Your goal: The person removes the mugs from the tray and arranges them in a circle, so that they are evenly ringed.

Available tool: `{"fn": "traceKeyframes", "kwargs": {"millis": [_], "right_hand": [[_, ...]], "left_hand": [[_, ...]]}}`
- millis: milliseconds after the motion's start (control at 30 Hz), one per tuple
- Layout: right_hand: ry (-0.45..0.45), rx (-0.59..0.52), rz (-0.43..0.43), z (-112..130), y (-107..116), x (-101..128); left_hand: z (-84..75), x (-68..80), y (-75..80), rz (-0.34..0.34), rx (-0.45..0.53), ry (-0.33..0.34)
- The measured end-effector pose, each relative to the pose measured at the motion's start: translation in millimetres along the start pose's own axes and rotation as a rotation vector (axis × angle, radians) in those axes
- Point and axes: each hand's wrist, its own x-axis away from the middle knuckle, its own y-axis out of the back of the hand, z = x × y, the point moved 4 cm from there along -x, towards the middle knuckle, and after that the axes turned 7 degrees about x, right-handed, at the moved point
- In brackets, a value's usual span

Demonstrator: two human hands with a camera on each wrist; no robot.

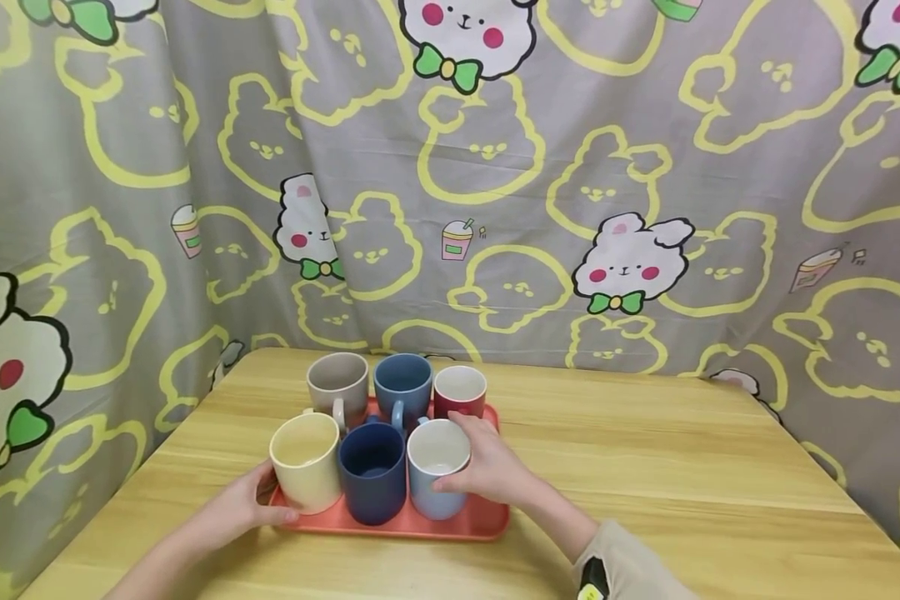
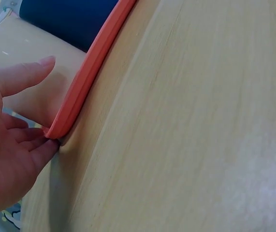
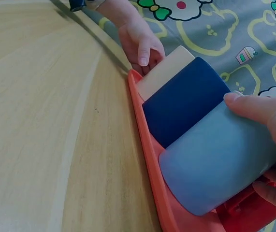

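1. At lower centre of the head frame, I saw the orange tray (image 1: 487, 521) on the desk (image 1: 645, 467), carrying six mugs.
2. My left hand (image 1: 236, 504) gripped the tray's left corner, fingers (image 2: 29, 145) curled under the rim beside the cream mug (image 1: 305, 461).
3. My right hand (image 1: 487, 467) wrapped the light blue mug (image 1: 437, 467), thumb on its side.

Tray (image 1: 487, 521): on the desk (image 1: 645, 467), toward its back-left part; curtain (image 1: 570, 167) behind the desk and along both its sides.
In the tray, six mugs in two rows of three.
Back row, left to right: mug one (image 1: 337, 385), mug two (image 1: 402, 387), mug three (image 1: 460, 393).
Front row, left to right: mug four (image 1: 306, 461), mug five (image 1: 372, 471), mug six (image 1: 437, 467).
Left hand (image 1: 236, 504): at the tray's front-left corner, beside mug four.
Right hand (image 1: 491, 467): at the tray's right side, on mug six.
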Motion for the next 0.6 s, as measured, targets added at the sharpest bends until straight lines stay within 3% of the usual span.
{"fn": "traceKeyframes", "kwargs": {"millis": [600], "right_hand": [[-0.039, 0.069, -0.087, 6.4, -5.5, 7.9]], "left_hand": [[-0.1, 0.5, 2.8, 0.031, -0.006, -0.010]]}}
